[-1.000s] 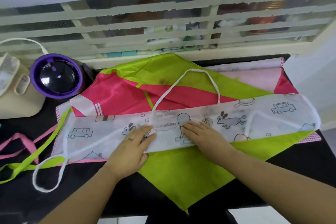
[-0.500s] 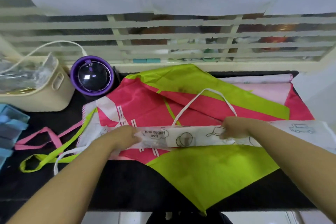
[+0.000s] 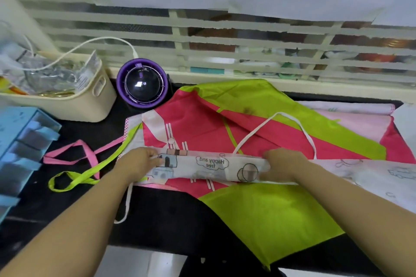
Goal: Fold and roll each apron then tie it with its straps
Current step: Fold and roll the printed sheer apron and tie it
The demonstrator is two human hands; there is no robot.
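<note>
A white apron [image 3: 211, 167] printed with cartoon cars and the words "Happy and free" lies as a long narrow folded band across the black table [image 3: 171, 216]. My left hand [image 3: 137, 164] grips its left part with curled fingers. My right hand [image 3: 281, 165] grips the band further right, fingers wrapped round the fold. The band's right end [image 3: 382, 173] lies flat beyond my right wrist. A white neck loop [image 3: 276, 128] arcs up behind the band, and one white strap [image 3: 127, 204] hangs down toward the table's front edge.
Under the white apron lies a pink and lime-green apron [image 3: 258, 135], with its green strap [image 3: 90, 173] and a pink strap [image 3: 74, 153] trailing left. A purple round device [image 3: 142, 84], a cream basket [image 3: 67, 94] and blue drawers [image 3: 20, 150] stand at the left. A slatted window runs behind.
My flat hands have moved apart and curled round the white apron. The wide white band has become narrower, folded over once more. The view has shifted left.
</note>
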